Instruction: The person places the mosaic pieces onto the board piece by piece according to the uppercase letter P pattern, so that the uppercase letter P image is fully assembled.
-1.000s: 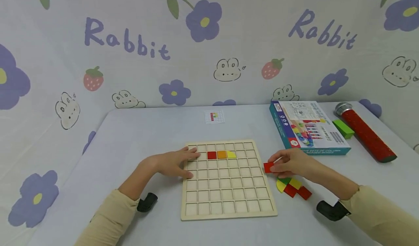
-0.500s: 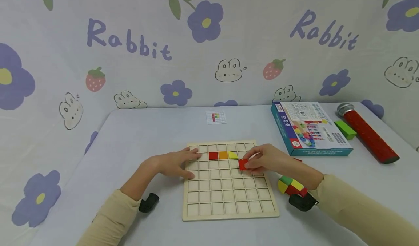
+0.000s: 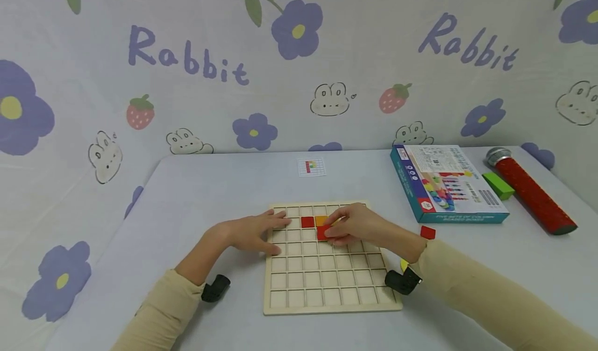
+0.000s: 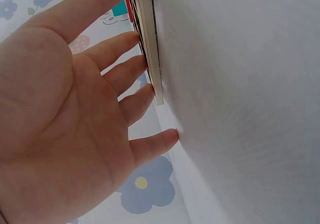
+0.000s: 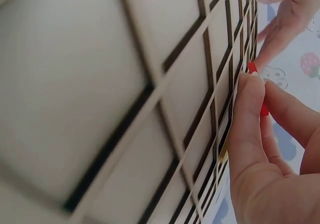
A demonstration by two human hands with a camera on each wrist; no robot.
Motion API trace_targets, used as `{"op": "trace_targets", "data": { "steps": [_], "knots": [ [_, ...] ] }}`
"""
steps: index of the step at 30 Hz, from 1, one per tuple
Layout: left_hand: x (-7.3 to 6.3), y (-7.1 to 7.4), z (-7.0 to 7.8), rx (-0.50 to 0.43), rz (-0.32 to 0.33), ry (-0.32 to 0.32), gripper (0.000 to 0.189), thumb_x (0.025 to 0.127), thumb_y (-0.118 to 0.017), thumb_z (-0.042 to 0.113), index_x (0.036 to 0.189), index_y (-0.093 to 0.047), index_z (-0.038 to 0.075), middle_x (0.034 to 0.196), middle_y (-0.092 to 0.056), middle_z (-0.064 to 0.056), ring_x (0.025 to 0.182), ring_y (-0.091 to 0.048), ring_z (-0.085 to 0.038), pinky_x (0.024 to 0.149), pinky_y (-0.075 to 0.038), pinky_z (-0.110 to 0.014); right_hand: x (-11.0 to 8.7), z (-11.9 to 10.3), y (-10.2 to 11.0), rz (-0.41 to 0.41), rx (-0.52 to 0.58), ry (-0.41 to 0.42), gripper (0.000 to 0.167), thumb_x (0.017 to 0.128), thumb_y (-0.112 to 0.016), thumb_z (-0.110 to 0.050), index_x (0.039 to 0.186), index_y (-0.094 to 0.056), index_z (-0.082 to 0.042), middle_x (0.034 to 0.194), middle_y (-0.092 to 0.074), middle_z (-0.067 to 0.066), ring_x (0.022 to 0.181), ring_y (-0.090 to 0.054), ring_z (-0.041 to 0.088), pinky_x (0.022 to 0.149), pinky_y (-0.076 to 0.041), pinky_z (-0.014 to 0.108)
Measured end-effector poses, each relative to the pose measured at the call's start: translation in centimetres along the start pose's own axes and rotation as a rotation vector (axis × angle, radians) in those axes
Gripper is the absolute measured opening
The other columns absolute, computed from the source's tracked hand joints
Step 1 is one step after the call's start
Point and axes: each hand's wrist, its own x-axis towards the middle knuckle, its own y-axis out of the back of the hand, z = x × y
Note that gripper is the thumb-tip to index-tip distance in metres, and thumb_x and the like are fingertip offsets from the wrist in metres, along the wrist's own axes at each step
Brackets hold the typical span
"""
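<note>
My right hand (image 3: 355, 225) pinches a red square tile (image 3: 323, 233) between thumb and fingers, just over the wooden grid board (image 3: 333, 309). In the right wrist view, that red tile (image 5: 265, 109) pokes out past the fingertips. A red tile (image 3: 307, 221) and an orange tile (image 3: 320, 219) sit side by side in the second row from the back. My right fingers cover the cell to the right of the orange one. With fingers spread, my left hand (image 3: 252, 231) rests at the board's left edge; the left wrist view shows its fingertips along the rim (image 4: 150, 43).
Right of the board lie a loose red tile (image 3: 427, 232) and a yellow piece (image 3: 404, 264), partly hidden by my right arm. A printed pattern card (image 3: 311, 167) is behind the board. Farther right are a flat box (image 3: 450, 185), a green block (image 3: 498, 186) and a red microphone (image 3: 534, 195).
My right hand has carried the red tile leftward from beside the board to over the cells in front of the orange tile. The left hand stays at the board's left edge.
</note>
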Motion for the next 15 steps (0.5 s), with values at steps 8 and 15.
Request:
{"op": "trace_targets", "data": {
  "steps": [8, 15],
  "knots": [
    [0.0, 0.1, 0.1, 0.013, -0.007, -0.003, 0.072, 0.09, -0.065, 0.036, 0.151, -0.031, 0.016, 0.158, -0.016, -0.003, 0.144, -0.003, -0.026, 0.111, -0.015, -0.052, 1.0, -0.4, -1.8, 0.068, -0.028, 0.009, 0.024, 0.085, -0.072, -0.006, 0.106, -0.066, 0.002, 0.095, -0.063, 0.015, 0.065, -0.066, 0.016, 0.064, -0.054, 0.025],
    [-0.2, 0.2, 0.3, 0.003, -0.007, 0.0, 0.072, 0.091, -0.065, 0.037, 0.151, -0.031, 0.015, 0.158, -0.016, -0.004, 0.144, -0.004, -0.025, 0.111, -0.014, -0.053, 1.2, -0.6, -2.8, 0.11, -0.161, 0.093, 0.02, 0.085, -0.073, -0.008, 0.101, -0.069, 0.001, 0.084, -0.066, 0.008, 0.065, -0.065, 0.014, 0.062, -0.054, 0.025]
  ]
}}
